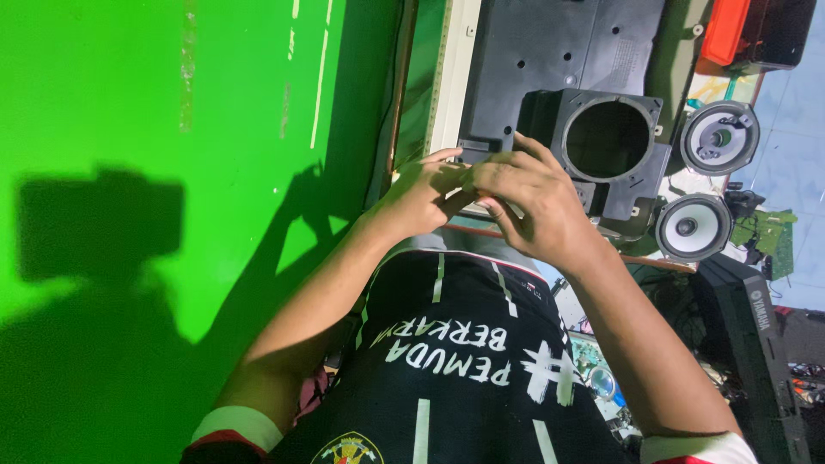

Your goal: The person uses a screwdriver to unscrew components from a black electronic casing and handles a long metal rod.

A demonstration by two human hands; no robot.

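My left hand [419, 193] and my right hand [534, 202] meet fingertip to fingertip just in front of my chest. They sit at the near edge of a black plastic speaker housing [636, 185] with a big round opening [608, 137]. The index finger of my right hand lies along the housing's rim. My left fingers curl by a small black tab [478, 148] on its left side. Whatever is pinched between the fingers is hidden by the hands.
A dark grey plastic panel [559, 51] lies beyond the housing. Two round loudspeakers [720, 137] [693, 228] sit to its right, with an orange-red case [726, 30] above them. A green circuit board [769, 232] and a black device [756, 335] are at far right. A green wall [172, 129] fills the left.
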